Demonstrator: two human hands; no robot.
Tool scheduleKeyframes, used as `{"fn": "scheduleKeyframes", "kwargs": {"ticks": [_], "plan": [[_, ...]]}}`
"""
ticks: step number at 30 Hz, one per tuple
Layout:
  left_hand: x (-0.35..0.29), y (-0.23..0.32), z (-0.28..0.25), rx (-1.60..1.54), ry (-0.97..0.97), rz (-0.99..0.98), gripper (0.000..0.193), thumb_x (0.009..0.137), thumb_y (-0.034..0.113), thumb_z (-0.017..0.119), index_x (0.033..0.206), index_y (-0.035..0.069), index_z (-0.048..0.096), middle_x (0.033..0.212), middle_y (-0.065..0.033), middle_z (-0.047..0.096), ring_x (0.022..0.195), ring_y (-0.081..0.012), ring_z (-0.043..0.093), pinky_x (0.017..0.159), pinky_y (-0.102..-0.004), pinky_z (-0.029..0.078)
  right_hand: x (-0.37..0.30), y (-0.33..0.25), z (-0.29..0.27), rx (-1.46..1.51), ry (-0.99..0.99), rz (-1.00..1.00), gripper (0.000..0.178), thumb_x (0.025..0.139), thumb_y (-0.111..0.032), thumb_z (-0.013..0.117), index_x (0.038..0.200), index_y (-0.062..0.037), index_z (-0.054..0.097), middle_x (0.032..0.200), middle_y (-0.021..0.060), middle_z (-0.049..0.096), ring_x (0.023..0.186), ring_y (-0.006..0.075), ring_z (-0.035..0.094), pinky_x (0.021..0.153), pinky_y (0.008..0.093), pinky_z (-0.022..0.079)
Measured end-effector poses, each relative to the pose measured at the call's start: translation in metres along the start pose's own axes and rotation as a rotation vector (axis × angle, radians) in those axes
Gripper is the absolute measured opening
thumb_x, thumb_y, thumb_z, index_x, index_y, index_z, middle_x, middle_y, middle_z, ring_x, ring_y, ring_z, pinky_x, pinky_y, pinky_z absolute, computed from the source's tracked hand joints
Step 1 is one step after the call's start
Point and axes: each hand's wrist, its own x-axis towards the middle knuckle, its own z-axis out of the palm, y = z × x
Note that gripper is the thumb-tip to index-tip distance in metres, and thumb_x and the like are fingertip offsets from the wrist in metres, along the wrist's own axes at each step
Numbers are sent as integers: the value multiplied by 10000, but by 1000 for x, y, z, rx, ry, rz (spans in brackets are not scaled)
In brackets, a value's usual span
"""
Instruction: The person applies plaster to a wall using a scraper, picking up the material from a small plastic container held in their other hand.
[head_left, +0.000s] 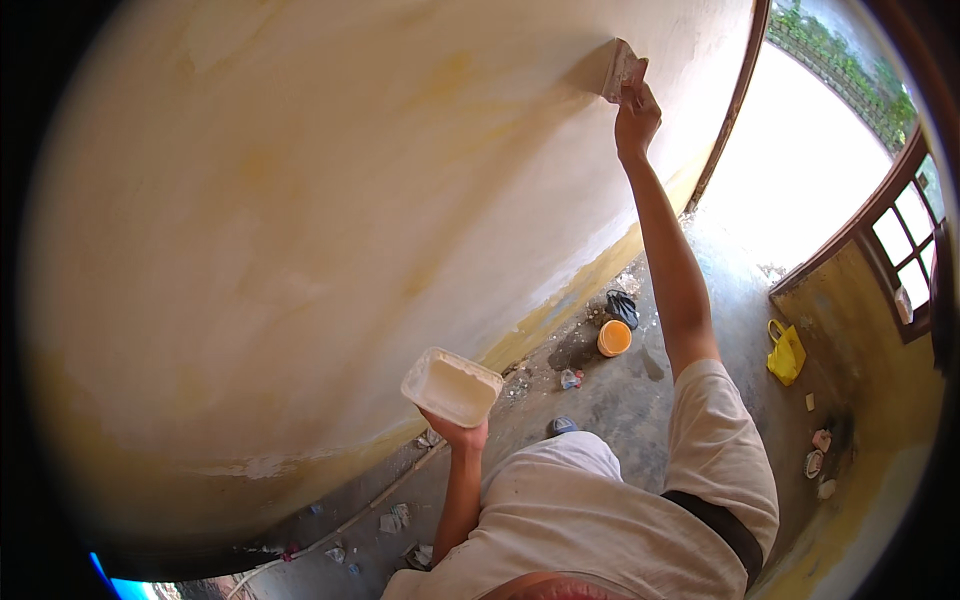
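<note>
My right hand (638, 122) reaches far up along the wall (300, 230), closed around the handle of a broad, putty-smeared putty knife (616, 76). Its wide blade meets the wall surface near the doorway side, and a shadow falls beside it. Lower down, my left hand (462, 432) grips a shallow rectangular plastic tub (455, 388) from beneath. The tub tilts toward me, with pale residue on its inside and rim. Most of the left fingers are hidden under it. White and cream coats cover the wall unevenly, with yellow patches showing.
On the concrete floor stand an orange bucket (614, 338) and a black plastic bag (622, 307). A yellow bag (786, 354) rests by the right wall, near several small scraps. A long thin pole (372, 503) lies along the wall's foot. A bright doorway (790, 150) opens at upper right.
</note>
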Motion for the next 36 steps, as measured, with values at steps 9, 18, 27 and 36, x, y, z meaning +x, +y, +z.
{"fn": "scheduleKeyframes", "kwargs": {"ticks": [9, 18, 27, 36], "plan": [[-16, 33, -7, -67, 47, 29, 533, 1063, 591, 466, 1465, 251, 547, 1431, 39, 611, 1338, -223, 574, 1145, -466, 458, -146, -98, 67, 153, 47, -256, 314, 1042, -95, 623, 1343, -50, 702, 1175, 139, 753, 1055, 236, 750, 818, 340, 625], [-35, 79, -42, -67, 96, 37, 561, 1054, 619, 469, 1452, 232, 551, 1405, 26, 622, 1312, -228, 587, 1146, -477, 451, -364, -190, 115, 181, -201, -615, 440, 874, 17, 742, 1305, -71, 721, 1254, 140, 732, 1075, 307, 754, 804, 358, 640], [-29, 96, -83, -111, 53, 17, 627, 1028, 684, 461, 1466, 243, 544, 1446, 22, 592, 1350, -228, 550, 1161, -480, 424, -488, -183, 100, 184, -709, -734, 443, 910, -6, 715, 1342, -100, 681, 1208, 118, 759, 972, 281, 778, 725, 355, 645], [-13, 59, -47, -122, -11, -22, 605, 1035, 670, 468, 1451, 241, 557, 1424, 47, 604, 1334, -208, 562, 1154, -468, 433, -223, -102, 37, 165, -53, -154, 293, 1053, -239, 670, 928, 26, 659, 668, 3, 506, 665, 79, 427, 569, 304, 373]]}}
